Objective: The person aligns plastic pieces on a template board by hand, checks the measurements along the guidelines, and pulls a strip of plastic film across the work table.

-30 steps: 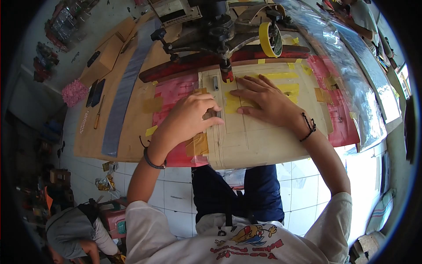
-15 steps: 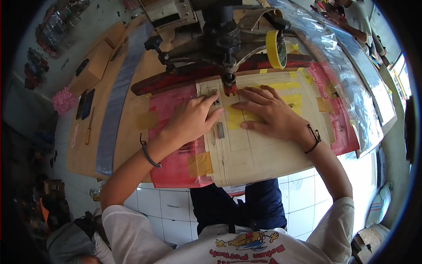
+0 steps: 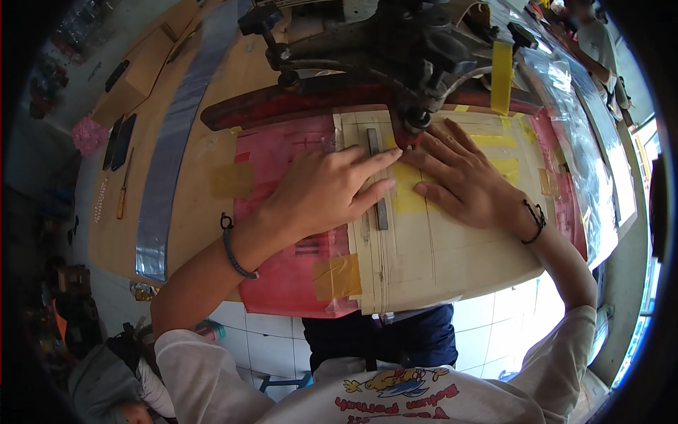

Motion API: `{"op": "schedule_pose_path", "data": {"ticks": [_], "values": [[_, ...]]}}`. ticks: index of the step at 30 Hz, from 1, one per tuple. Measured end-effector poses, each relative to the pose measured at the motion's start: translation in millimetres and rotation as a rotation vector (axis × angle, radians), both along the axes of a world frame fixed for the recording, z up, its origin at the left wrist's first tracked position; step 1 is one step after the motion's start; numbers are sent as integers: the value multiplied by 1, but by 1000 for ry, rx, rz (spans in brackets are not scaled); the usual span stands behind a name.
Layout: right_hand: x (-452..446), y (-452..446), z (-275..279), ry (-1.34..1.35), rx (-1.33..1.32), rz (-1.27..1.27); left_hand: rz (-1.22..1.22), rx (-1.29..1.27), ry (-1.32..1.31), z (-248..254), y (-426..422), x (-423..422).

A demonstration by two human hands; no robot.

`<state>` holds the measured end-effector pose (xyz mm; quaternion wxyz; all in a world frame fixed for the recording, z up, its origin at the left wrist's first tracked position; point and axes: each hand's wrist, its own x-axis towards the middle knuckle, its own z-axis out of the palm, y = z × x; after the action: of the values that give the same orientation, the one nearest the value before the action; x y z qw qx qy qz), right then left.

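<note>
My left hand (image 3: 330, 185) reaches across a narrow dark grey strip (image 3: 382, 213), part of which it hides. Its index finger is stretched out to the tip of a small red metal piece (image 3: 407, 133), and the thumb is held apart below. My right hand (image 3: 462, 173) lies spread on a cream-coloured panel (image 3: 452, 251) marked with thin lines, partly over yellow tape (image 3: 408, 198). Its fingertips are close beside the same red piece. Neither hand grips anything I can see.
A dark metal bracket (image 3: 360, 53) with knobs and a long red bar (image 3: 282, 106) spans the panel's far edge. A yellow tape roll (image 3: 501, 78) hangs there. Red sheeting (image 3: 282, 247) flanks the panel. Left lie a screwdriver (image 3: 122, 194) and phone-like black objects (image 3: 123, 141). A person (image 3: 597, 49) is at the upper right.
The view has shifted closer to the bracket. My left index finger has moved right, off the strip, to the red piece's tip. More of the grey strip shows. My right hand stays spread on the panel.
</note>
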<state>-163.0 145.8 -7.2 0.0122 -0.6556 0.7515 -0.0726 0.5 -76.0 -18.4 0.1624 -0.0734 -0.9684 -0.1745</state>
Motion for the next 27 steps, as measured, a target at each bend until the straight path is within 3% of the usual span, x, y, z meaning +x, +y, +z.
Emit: {"op": "schedule_pose_path", "data": {"ticks": [8,14,21,27], "values": [[-10,-1,-5,-243,-285,10,14,-66,-31,2,3,-2],[-12,-4,-16,-175,-449,44,40,-133,-45,4,6,-3],[-21,17,-11,-323,-278,243,46,-174,-31,3,4,-1],[-25,30,5,-225,-92,353,9,-233,-17,8,4,-1]]}}
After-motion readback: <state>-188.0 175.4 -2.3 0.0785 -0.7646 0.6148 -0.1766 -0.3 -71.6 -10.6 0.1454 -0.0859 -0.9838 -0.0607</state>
